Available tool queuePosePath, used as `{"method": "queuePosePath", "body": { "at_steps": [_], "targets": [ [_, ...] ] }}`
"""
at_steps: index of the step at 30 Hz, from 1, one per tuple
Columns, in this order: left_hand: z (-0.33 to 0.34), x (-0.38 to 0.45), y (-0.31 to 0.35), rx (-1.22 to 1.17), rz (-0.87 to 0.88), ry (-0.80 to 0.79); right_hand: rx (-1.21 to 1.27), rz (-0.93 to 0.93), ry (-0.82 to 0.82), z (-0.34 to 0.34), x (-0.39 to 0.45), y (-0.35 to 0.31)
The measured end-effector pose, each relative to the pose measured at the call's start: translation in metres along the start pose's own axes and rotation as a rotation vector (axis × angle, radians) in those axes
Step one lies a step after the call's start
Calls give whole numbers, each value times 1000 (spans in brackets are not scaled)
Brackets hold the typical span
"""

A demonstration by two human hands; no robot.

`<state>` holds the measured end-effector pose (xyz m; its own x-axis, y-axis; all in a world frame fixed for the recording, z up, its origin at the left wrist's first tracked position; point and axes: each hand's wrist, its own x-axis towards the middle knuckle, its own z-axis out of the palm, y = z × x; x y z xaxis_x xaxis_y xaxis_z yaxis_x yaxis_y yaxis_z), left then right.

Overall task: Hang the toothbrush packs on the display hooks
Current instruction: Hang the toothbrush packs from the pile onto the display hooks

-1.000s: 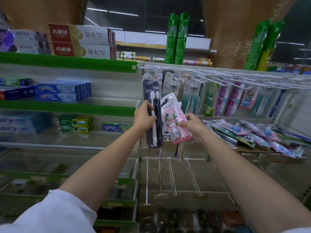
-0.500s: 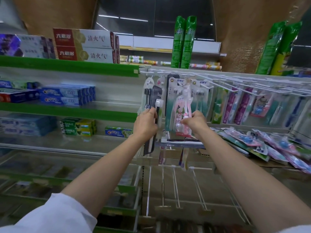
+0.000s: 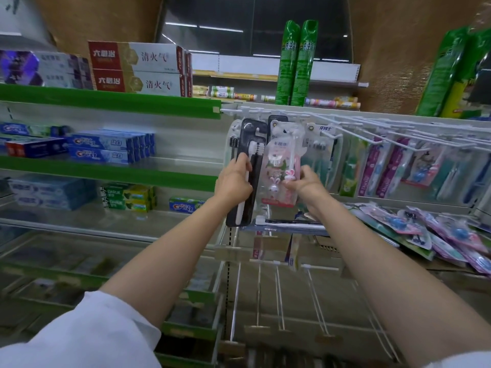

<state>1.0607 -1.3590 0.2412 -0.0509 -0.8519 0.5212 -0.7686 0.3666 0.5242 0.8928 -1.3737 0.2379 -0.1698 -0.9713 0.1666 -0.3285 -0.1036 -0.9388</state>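
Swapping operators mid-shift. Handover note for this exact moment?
Left hand: grips the black toothbrush pack, raised to the top hook row.
Right hand: pinches the pink kids' pack at its lower edge, also raised to the hooks.
Whether either pack's hole is on a hook yet cannot be told.
Done: many packs hang along the rail.
Left: seat both held packs, release the grip, then hang the loose pile on the shelf at right. Lower hooks stand bare.
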Motion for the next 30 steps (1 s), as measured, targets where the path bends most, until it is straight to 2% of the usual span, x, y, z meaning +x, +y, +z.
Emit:
{"method": "queuePosePath", "body": {
  "at_steps": [3, 8, 12, 15, 18, 21, 24, 30],
  "targets": [
    [0, 4, -4, -70, -43, -67, -40, 9, -73, -2, 3, 4],
    [5, 1, -14, -99, -74, -65, -193, -36, -47, -1, 3, 9],
    [15, -2, -17, -42, -207, -70, -380, 12, -4, -2, 4, 22],
    [26, 0, -18, 134, -237, -268, -717, 12, -109, -8, 6, 43],
    [39, 1, -18, 164, -172, -414, -987, 24, -261, -10, 5, 66],
    [50, 5, -16, 122, -136, -446, -1130, -5, -313, -9, 3, 83],
    [54, 7, -16, 49, -129, -481, -1206, -22, -297, -9, -1, 91],
    [52, 10, -26, -170, -216, -455, -1321, -118, -254, -5, 3, 99]
  ]
}}
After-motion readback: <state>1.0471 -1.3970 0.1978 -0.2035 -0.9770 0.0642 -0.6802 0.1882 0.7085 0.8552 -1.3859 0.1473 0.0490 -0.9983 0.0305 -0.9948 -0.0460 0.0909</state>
